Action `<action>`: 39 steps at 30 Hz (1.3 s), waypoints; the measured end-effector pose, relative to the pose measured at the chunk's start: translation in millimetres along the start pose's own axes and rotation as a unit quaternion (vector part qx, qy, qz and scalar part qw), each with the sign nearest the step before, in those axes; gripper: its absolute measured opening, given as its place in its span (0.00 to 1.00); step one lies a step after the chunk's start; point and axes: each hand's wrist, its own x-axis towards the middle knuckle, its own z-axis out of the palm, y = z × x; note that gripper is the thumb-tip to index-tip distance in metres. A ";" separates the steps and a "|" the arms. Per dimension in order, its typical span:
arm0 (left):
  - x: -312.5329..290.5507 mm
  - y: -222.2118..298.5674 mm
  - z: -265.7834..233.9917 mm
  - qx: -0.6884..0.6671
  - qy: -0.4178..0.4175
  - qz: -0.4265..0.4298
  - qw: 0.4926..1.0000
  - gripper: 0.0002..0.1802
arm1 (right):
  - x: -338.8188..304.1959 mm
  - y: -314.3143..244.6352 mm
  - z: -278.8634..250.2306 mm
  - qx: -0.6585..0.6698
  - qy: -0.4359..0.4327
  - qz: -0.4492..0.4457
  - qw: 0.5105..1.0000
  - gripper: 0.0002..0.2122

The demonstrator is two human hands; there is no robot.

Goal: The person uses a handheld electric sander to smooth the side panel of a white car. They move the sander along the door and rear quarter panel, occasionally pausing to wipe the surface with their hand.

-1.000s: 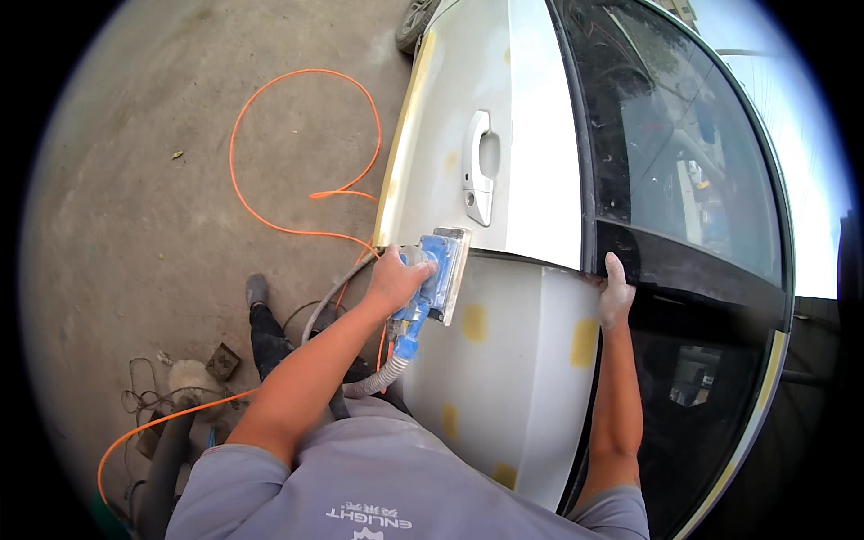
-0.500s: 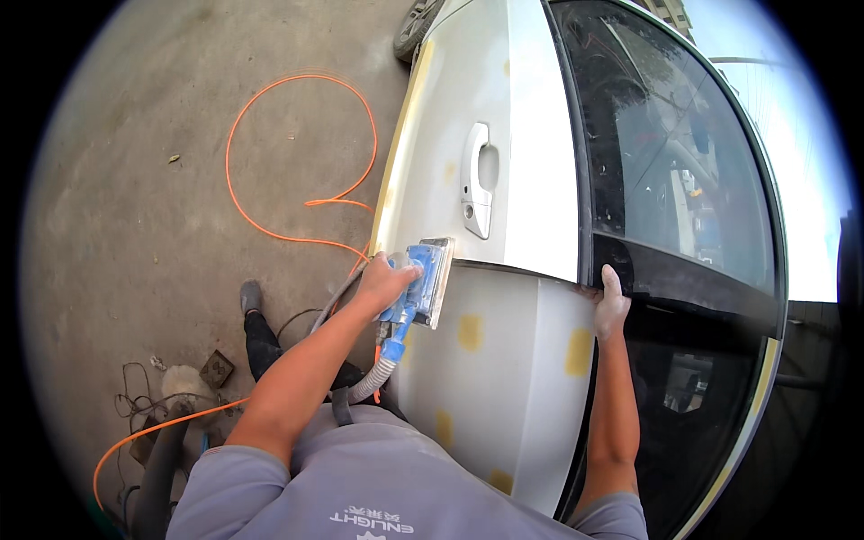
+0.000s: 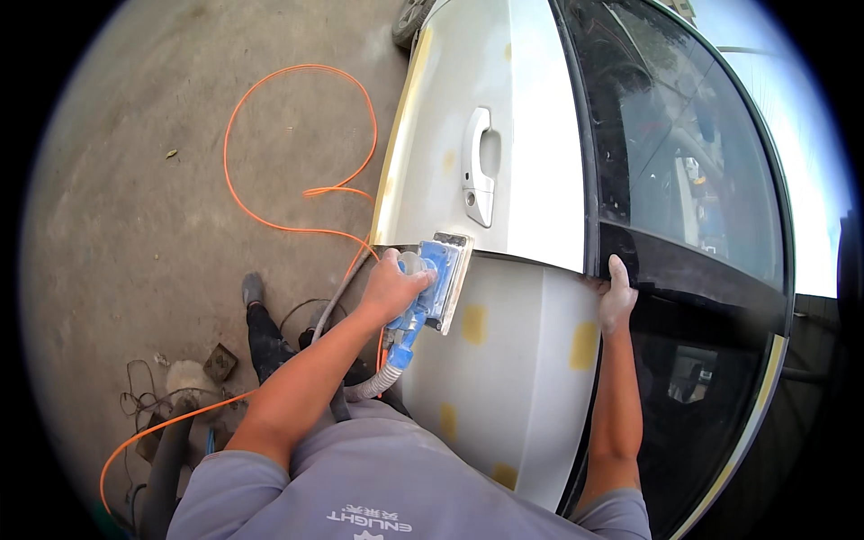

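My left hand point(image 3: 396, 288) is wrapped round a blue sander point(image 3: 436, 279) with a flat rectangular pad. The pad's edge lies along the silver car door point(image 3: 459, 81), just below its white handle point(image 3: 478, 166), and spans the seam to the neighbouring panel point(image 3: 513, 351). A grey ribbed hose point(image 3: 373, 385) runs from the sander's blue outlet toward my waist. Over on the right, my right hand point(image 3: 617, 301), dusted white, grips the door's edge beside the window frame, thumb up on the outside. Its other fingers are mostly hidden.
An orange air hose point(image 3: 236, 117) loops over the concrete floor point(image 3: 117, 225) at the left and passes behind my arm. Yellowish patches point(image 3: 583, 346) mark the panels. Dark window glass point(image 3: 702, 180) fills the right side. A dark block point(image 3: 220, 362) and tangled cords lie lower left.
The sander in my left hand has shifted slightly to the right across the seam. My right hand keeps its hold on the door edge. The view has moved a little.
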 end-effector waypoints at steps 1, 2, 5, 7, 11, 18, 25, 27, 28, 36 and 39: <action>-1.0 2.3 0.4 -0.007 -0.005 0.002 1.000 0.45 | 2.0 3.3 -6.9 -0.002 -0.003 0.014 1.000 0.16; -0.9 2.7 1.3 -0.014 -0.011 0.003 1.000 0.45 | 5.0 10.1 -15.1 -0.005 -0.007 0.028 1.000 0.15; 17.7 -25.7 5.2 -0.093 -0.003 -0.014 0.996 0.43 | 3.9 -2.0 -1.9 0.005 -0.021 -0.003 1.000 0.15; 11.8 -14.9 0.3 -0.074 -0.013 -0.033 0.997 0.43 | 0.2 -1.2 0.4 0.017 -0.016 -0.010 1.000 0.15; -11.8 14.1 12.2 -0.032 -0.001 0.032 0.999 0.43 | 0.8 3.6 -2.8 0.020 -0.015 0.012 1.000 0.16; 29.8 -17.1 5.5 -0.099 -0.013 -0.033 0.994 0.45 | -0.3 -3.4 1.9 0.023 -0.011 0.006 1.000 0.16; -8.2 21.2 11.3 -0.032 -0.004 0.021 0.999 0.43 | -5.4 -4.6 4.1 -0.001 0.000 -0.008 1.000 0.18; -1.1 15.1 13.6 -0.048 0.014 0.023 0.998 0.39 | -3.3 -0.1 0.3 0.002 0.007 -0.001 1.000 0.18; 9.0 -2.1 16.2 -0.067 0.013 0.007 0.998 0.41 | -1.3 -1.4 0.8 0.007 0.010 -0.001 1.000 0.18; 4.6 -8.2 14.7 -0.077 -0.014 -0.008 0.997 0.42 | -0.5 1.5 -2.4 0.023 -0.007 0.009 1.000 0.17; 3.7 -1.8 15.4 -0.047 -0.005 0.031 0.998 0.42 | -0.4 -3.1 -3.4 0.009 -0.014 0.053 0.998 0.18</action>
